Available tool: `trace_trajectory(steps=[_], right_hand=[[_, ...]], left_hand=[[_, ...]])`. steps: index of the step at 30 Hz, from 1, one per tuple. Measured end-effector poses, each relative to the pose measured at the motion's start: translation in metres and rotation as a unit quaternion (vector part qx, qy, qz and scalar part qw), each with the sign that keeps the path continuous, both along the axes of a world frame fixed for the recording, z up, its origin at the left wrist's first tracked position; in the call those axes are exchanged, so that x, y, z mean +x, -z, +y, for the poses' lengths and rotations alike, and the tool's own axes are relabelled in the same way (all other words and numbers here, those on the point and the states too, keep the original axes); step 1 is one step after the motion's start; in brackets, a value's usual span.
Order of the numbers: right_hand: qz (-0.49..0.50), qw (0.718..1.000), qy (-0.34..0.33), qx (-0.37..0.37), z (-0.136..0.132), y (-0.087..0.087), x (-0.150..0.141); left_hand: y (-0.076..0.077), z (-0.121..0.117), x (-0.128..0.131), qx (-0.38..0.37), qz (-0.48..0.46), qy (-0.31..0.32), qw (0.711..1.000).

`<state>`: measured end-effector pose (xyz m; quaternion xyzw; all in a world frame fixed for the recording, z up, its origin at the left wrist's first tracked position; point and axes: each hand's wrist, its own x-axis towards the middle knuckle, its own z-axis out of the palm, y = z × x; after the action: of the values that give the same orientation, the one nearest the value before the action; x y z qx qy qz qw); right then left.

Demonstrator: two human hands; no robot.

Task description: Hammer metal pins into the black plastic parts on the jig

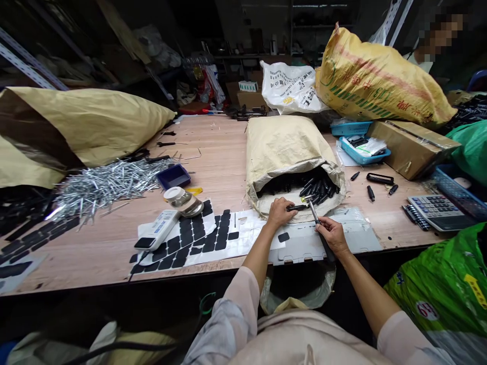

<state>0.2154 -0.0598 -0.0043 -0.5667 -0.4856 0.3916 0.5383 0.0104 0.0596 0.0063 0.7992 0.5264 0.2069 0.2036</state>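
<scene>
One black part (299, 208), left hand (280, 212) | one hammer (314, 212), right hand (333, 235)

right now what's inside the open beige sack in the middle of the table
Slim black pieces are piled just inside the mouth of the beige sack; its fabric hides whatever lies deeper.

Beyond the far edge of the wood-grain tabletop (224, 147), the room lay dim, with dark shelving (243, 57) at the back and perforated metal uprights (28, 63) beyond its far left corner.
</scene>
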Motion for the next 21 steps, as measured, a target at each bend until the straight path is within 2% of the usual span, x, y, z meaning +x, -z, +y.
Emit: trace_trajectory(steps=[7, 21], right_hand=[[-0.026, 1.0, -0.007, -0.007, -0.0008, -0.0012, -0.0001], [-0.031, 0.999, 0.001, -0.008, -0.0012, 0.0022, 0.0001]], left_hand=[[0.0091, 0.0003, 0.0013, -0.007, -0.025, -0.014, 1.0], [0.0024, -0.0032, 0.0017, -0.017, -0.005, -0.005, 1.0]])
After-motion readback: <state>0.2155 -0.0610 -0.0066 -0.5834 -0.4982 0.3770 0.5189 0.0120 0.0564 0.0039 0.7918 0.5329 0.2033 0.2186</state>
